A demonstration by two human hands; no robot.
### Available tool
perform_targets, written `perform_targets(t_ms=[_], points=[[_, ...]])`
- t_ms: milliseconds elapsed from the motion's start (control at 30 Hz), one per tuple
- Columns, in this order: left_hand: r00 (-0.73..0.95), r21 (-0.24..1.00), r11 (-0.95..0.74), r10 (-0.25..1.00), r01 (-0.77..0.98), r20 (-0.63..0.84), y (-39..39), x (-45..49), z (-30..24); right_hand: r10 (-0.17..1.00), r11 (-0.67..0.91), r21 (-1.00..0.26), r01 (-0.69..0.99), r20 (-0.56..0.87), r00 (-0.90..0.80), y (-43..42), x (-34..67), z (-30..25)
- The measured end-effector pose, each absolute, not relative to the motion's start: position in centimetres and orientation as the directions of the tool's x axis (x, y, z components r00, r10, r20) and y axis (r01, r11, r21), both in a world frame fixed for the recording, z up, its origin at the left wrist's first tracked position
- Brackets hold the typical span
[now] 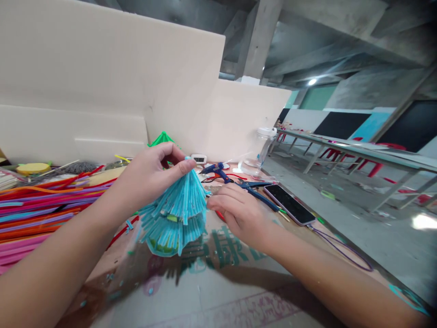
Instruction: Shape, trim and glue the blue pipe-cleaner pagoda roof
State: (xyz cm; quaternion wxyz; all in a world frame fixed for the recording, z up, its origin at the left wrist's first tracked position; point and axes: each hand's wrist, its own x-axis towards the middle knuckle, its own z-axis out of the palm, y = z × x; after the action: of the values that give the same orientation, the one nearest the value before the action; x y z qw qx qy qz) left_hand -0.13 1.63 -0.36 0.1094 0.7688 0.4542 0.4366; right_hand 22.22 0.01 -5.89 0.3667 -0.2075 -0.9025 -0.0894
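My left hand (160, 171) is closed on the pointed top of a light-blue tiered cone tree (174, 205), made of pipe-cleaner strips. The tree is held tilted over the table, with some green showing at its lower tiers. Just right of the tree, my right hand (239, 212) has its fingers curled and pressed together. What they hold, if anything, is hidden. Something red shows beneath that hand. Behind it lie a blue glue gun (218, 172) and dark-blue-handled pliers (261, 196). A green cone tip (164, 137) shows behind my left hand.
Many coloured pipe cleaners (44, 214) cover the left side. A phone (290, 204) with a strap lies at the right edge, near a clear plastic bottle (258, 152). A small white digital display (198, 158) stands before the pale boards (184, 105). Blue scraps dot the printed cardboard (191, 296).
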Motion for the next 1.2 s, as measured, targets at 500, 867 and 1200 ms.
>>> perform_targets(t_ms=[500, 867, 1200], points=[[0.204, 0.604, -0.535, 0.823, 0.591, 0.53, 2.4, -0.9, -0.4, 0.365, 0.884, -0.093, 0.459, 0.75, -0.552, 0.6, 22.3, -5.7], [0.128, 0.592, -0.53, 0.801, 0.607, 0.585, 3.2, -1.8, -0.6, 0.514, 0.808, -0.282, 0.517, 0.767, -0.384, 1.8, 22.9, -6.4], [0.091, 0.604, -0.521, 0.797, 0.603, 0.597, 4.2, -2.5, -0.8, 0.479, 0.83, -0.243, 0.502, 0.771, -0.42, 2.4, 22.3, -8.1]])
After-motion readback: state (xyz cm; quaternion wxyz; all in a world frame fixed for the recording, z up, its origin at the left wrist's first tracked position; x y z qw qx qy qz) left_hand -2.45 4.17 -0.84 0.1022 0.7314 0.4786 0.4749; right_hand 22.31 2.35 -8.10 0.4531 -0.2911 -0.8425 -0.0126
